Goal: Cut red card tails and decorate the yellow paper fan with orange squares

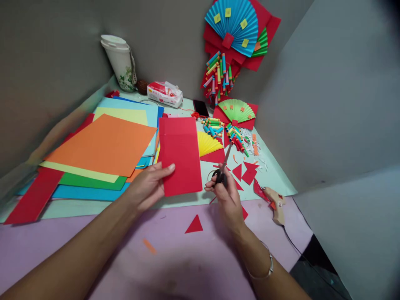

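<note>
- Purple tabletop (93, 250), nearest the lens, is carrying a cut red triangle (194, 225).
- Left hand (146, 187) is pinching the red sheet (181, 156) at its lower left edge, holding it raised over the table.
- Right hand (226, 196) is gripping the scissors (223, 166), their blades pointing away just beside the sheet.
- By my judgement the sheet is being lined up for cutting, which is calling for the blades to meet its edge.

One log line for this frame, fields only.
left hand: holds red paper sheet | right hand: grips scissors | nearby: glue gun, red triangle scrap
</note>
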`<action>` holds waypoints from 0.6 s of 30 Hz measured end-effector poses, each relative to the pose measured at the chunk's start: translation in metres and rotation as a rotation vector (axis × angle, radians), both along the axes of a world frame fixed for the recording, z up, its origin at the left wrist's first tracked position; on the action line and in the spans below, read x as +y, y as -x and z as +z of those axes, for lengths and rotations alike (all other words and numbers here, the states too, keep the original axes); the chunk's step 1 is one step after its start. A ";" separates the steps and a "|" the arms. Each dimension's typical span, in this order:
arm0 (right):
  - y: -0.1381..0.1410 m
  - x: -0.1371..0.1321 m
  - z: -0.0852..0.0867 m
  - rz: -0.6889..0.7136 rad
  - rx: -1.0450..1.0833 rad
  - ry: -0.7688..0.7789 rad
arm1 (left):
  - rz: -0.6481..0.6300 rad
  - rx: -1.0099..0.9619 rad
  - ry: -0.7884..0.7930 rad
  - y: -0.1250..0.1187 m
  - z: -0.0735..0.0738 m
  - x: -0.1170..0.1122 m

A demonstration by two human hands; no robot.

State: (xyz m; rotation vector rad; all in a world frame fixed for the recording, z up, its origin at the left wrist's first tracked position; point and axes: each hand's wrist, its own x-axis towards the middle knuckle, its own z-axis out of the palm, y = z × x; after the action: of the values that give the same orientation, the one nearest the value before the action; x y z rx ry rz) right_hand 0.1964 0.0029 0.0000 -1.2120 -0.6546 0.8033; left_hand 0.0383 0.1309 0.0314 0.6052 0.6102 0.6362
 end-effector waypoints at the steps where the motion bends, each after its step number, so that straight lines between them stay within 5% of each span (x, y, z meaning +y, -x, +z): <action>1: 0.002 -0.004 0.002 0.042 0.062 -0.053 | 0.035 -0.030 0.012 0.001 0.001 0.004; 4: 0.014 -0.013 0.006 0.232 0.297 -0.121 | 0.148 -0.109 0.041 0.004 0.006 0.014; 9: 0.040 -0.018 -0.005 0.433 0.530 0.018 | 0.241 -0.141 0.019 0.007 0.010 0.017; 18: 0.053 -0.019 -0.013 0.483 0.643 0.143 | 0.321 -0.214 0.021 0.006 0.015 0.014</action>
State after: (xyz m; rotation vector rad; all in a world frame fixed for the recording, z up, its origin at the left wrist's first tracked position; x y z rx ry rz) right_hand 0.1430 -0.0164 -0.0127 -0.8451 -0.3552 1.5821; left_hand 0.0323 0.1445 0.0467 0.4142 0.5153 0.9812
